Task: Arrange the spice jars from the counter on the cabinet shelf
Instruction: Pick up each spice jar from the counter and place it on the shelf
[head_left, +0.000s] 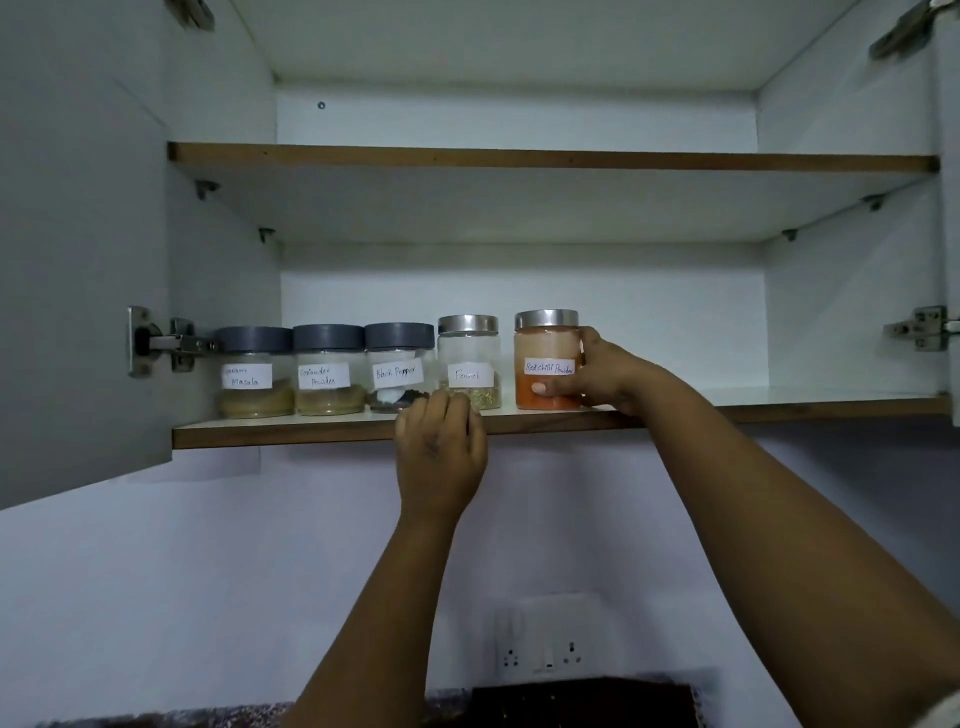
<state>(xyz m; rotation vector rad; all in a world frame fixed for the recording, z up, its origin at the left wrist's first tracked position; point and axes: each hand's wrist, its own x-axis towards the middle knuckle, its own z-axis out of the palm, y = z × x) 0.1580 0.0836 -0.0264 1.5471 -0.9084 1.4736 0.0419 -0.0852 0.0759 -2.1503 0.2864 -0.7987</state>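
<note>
The right hand (597, 376) wraps thumb and fingers round the chilli jar (546, 360), standing it at the right end of the row on the lower shelf (779, 402), label outward so it reads like the others. The left hand (441, 452), loosely curled and holding nothing, rests at the shelf's near edge below the fennel jar (469, 362), probably to steady the reach.

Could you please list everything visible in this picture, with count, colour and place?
Grey-lid jars: three, clear, lower shelf, left.
Fennel jar: one, steel lid, right of them.
Chilli jar: one, orange powder, rightmost.
Lower shelf: one, white, wood edge.
Upper shelf: one, wood edge, above.
Door: one, grey, open, left.
Socket plate: one, white, wall below.
Left hand: at shelf edge, fingers curled.
Right hand: grips chilli jar.
</note>
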